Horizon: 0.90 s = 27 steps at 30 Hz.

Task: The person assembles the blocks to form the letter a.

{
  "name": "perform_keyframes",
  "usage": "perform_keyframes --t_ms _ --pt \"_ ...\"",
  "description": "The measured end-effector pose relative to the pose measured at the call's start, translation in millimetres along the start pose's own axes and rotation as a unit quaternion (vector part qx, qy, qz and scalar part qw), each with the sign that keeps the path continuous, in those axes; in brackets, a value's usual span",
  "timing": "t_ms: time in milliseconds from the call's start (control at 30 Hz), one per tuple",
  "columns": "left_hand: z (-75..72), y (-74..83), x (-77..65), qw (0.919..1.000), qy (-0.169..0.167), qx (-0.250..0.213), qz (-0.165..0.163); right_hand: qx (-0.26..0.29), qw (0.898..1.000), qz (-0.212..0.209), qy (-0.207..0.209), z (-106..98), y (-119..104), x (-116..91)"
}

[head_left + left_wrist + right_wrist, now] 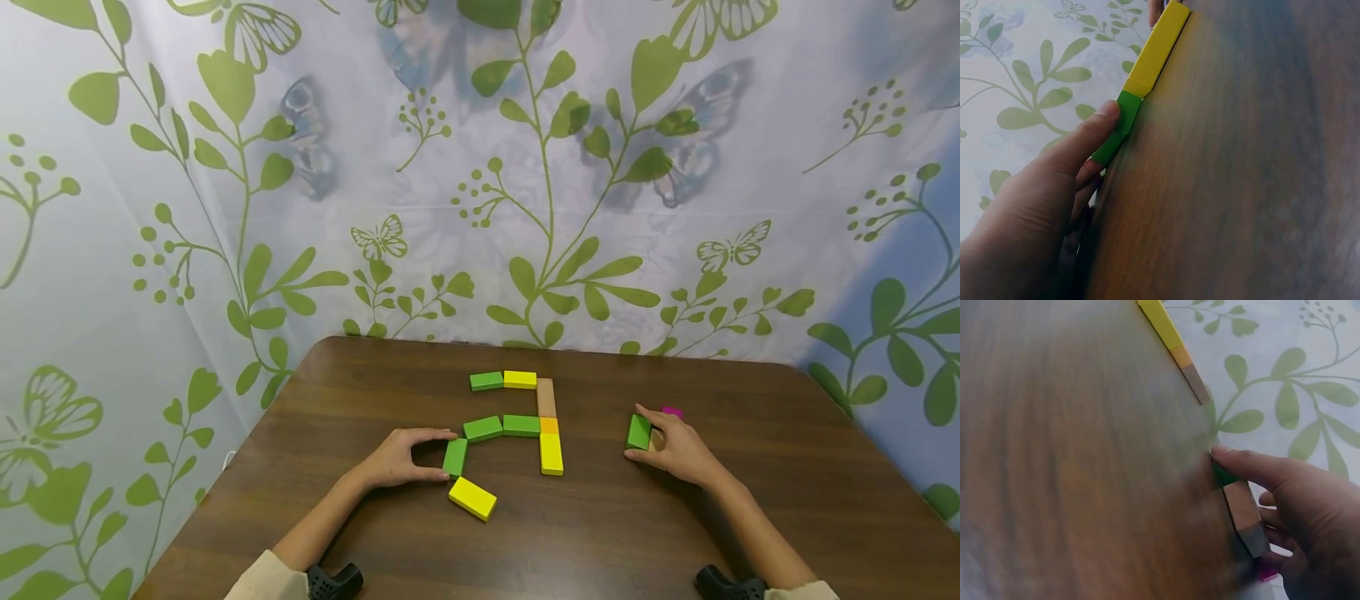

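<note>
My left hand (397, 460) grips a green block (454, 458) between thumb and fingertips at its two ends. The lower end of that block comes right up to a slanted yellow block (473, 499); the left wrist view shows the two end to end. Over on the right, my right hand (681, 447) pinches another green block (639, 432) by its ends, thumb at the near one. Beside it, partly hidden by the fingers, is a plain wooden block (1244, 505). A pink block (672, 412) shows behind the right hand's fingers.
Above the left hand's block, two green blocks (521, 426) run right to an orange block (549, 426). A yellow block (551, 455) lies below it, a tan one (546, 398) above. Green and yellow blocks (520, 380) form the far row. A patterned curtain (420, 183) hangs behind the table.
</note>
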<state>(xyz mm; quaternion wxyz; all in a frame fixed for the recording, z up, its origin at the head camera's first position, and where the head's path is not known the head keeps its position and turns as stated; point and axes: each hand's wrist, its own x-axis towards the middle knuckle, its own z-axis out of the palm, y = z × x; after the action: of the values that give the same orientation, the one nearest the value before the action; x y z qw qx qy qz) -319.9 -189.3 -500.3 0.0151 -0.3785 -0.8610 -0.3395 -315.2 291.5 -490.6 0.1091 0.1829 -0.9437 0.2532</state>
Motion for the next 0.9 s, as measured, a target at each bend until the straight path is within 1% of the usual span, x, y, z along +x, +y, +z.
perform_keyframes --t_ms 67,367,467,567,733,833,900 --pt "0.5 0.7 -0.5 1.0000 0.001 0.001 0.000 -0.007 1.000 -0.006 0.003 1 1 0" --pt "3.8 1.4 -2.9 1.0000 0.002 0.000 -0.003 0.005 1.000 -0.005 0.013 1 1 -3" --pt "5.0 2.1 -3.5 1.0000 0.004 0.000 -0.004 0.014 1.000 -0.018 0.016 1 -3 -3" --pt "5.9 2.9 -4.3 1.0000 0.006 -0.001 -0.002 0.038 0.998 -0.041 0.001 0 -14 -4" --pt "7.0 4.1 -5.1 0.9999 0.011 0.001 0.002 0.075 0.994 -0.078 -0.026 -7 -42 -7" --pt "6.9 3.5 -4.6 0.9999 0.011 0.001 0.003 0.081 0.990 -0.106 -0.033 -7 -58 -9" --pt "6.7 3.2 -4.5 0.9999 0.011 0.001 0.004 0.077 0.988 -0.121 -0.049 -4 -67 -13"
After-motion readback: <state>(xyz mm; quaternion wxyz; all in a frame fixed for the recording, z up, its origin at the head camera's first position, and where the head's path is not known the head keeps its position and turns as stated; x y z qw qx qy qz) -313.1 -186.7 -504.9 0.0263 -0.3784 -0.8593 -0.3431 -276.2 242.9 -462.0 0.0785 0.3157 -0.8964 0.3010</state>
